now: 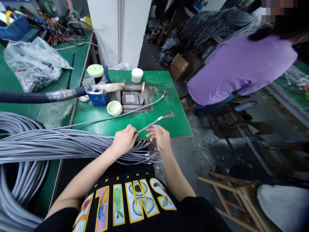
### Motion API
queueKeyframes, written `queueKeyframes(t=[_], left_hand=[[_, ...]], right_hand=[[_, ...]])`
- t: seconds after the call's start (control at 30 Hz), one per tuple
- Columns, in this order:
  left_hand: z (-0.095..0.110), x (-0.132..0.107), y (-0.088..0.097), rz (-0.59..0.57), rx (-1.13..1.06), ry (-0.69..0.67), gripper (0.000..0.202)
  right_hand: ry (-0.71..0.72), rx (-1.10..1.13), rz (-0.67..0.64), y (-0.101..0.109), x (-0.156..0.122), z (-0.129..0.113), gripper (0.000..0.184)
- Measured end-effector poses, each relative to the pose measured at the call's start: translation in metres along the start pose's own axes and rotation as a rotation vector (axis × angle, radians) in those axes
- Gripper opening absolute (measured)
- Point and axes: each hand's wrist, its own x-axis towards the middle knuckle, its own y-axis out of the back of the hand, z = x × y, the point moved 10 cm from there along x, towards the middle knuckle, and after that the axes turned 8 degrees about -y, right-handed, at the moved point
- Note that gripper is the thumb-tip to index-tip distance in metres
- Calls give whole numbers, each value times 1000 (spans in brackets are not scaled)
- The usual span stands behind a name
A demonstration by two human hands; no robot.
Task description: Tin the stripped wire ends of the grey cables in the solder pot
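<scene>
My left hand (125, 140) pinches a grey cable (150, 125) whose end points up and to the right. A white band sits near that end, and thin reddish wires fan out past it, slightly blurred. Just right of the cable is my right hand (159, 137), fingers apart and partly curled, apparently not gripping it. A thick bundle of grey cables (79, 145) lies under my left hand, its stripped ends below my hands. Another grey cable (101, 120) stretches across the green board, bare wires at its tip.
A small square pot (130, 98) is set in the green board (172, 119), a wooden stick (142, 94) beside it. Around it are a pale green cup (114, 108), a white lidded tub (137, 75) and a hose (41, 96). A person in purple (241, 64) is at right.
</scene>
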Motion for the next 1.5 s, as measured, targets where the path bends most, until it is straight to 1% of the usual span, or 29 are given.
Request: queueKeyframes(t=[0.03, 0.07, 0.1, 0.17, 0.27, 0.33, 0.4, 0.47, 0.5, 0.6, 0.7, 0.8, 1.0, 1.17, 1.23, 1.33, 1.43, 1.5], left_hand=[[6, -12, -1, 7, -51, -22, 22], [11, -22, -2, 9, -102, -43, 21], [14, -31, -4, 10, -146, -55, 21], [14, -42, -8, 4, -207, -58, 19], [12, -46, -12, -28, -306, -51, 16], [11, -43, -11, -40, -464, -42, 15], [8, -38, -4, -1, -661, -1, 15], [0, -31, 3, 81, -819, 73, 17], [-5, -28, 6, 126, -876, 113, 17], [-19, -20, 10, 234, -1005, 225, 19], [-29, -14, 10, 318, -1079, 293, 20], [-34, -11, 10, 366, -1124, 323, 22], [-35, -10, 9, 392, -1195, 359, 23], [-36, -13, 7, 397, -1281, 398, 25], [-36, -14, 3, 401, -1345, 432, 29], [-34, -18, -12, 395, -1526, 514, 35], [-30, -20, -30, 357, -1719, 592, 38], [-27, -19, -38, 319, -1802, 616, 37]], right_hand=[[81, 7, 72, 6, 1, -11, 37], [137, -4, 90, 7, 1, -19, 35], [167, -25, 66, 2, 0, -24, 34], [177, -66, -21, -10, -2, -27, 32], [171, -105, -76, -20, -6, -23, 30], [117, -83, -153, -27, -7, -15, 31], [8, -21, -308, -41, -9, -1, 34], [-100, 37, -461, -55, -14, 10, 38], [-138, 55, -517, -61, -17, 14, 39], [-190, 94, -605, -75, -25, 18, 42], [-196, 101, -630, -82, -29, 16, 41], [-194, 62, -643, -86, -31, 16, 41], [-174, 53, -672, -91, -32, 13, 37], [-161, 59, -665, -93, -31, 14, 36], [-158, 61, -669, -94, -31, 15, 37], [-155, 61, -673, -95, -31, 18, 39], [-158, 63, -675, -96, -30, 20, 41], [-154, 71, -691, -97, -31, 21, 40]])
